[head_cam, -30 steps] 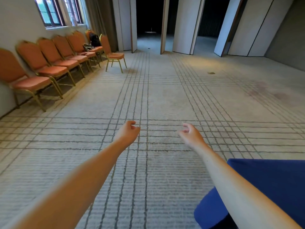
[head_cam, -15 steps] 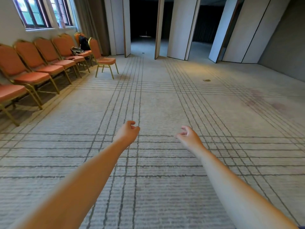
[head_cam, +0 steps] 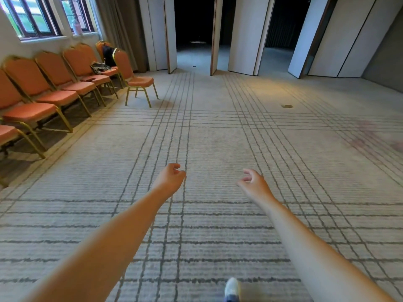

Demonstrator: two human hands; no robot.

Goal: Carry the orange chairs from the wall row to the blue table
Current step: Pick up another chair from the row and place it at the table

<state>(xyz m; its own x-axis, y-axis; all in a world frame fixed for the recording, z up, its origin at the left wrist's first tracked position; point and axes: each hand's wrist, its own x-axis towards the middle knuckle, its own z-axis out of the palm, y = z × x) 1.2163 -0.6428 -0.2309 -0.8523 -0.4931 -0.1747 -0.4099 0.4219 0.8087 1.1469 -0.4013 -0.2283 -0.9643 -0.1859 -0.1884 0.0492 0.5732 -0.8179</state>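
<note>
The person is holding both bare forearms out ahead over the carpet (head_cam: 218, 138), which is running pale with crossing grey lines toward the far wall. The left hand (head_cam: 169, 178) is hovering in the air with its fingers loosely curled toward the thumb, gripping nothing. The right hand (head_cam: 253, 184) is hovering to the right of it and apart from it, likewise loosely curled with the thumb and fingers a little spread, carrying nothing. The orange chairs (head_cam: 54, 83) are standing in a row along the left wall under the windows (head_cam: 32, 16), gold-framed and side by side, their seats facing into the room, well apart from both hands. A lone chair (head_cam: 135, 77) of the same kind is standing out from the far end of the row on the carpet, its seat pointing to the right. A black bag (head_cam: 108, 55) is sitting upright on the farthest chair of the row, and a patterned pouch (head_cam: 99, 67) is lying on the seat just nearer. A bottle (head_cam: 76, 27) is standing on the windowsill. At the far end, white folding panels (head_cam: 242, 33) are standing partly open onto dark space. A small floor plate (head_cam: 287, 106) is lying in the carpet at the far right. The toe of a light shoe (head_cam: 231, 287) is showing at the near edge between the arms.
</note>
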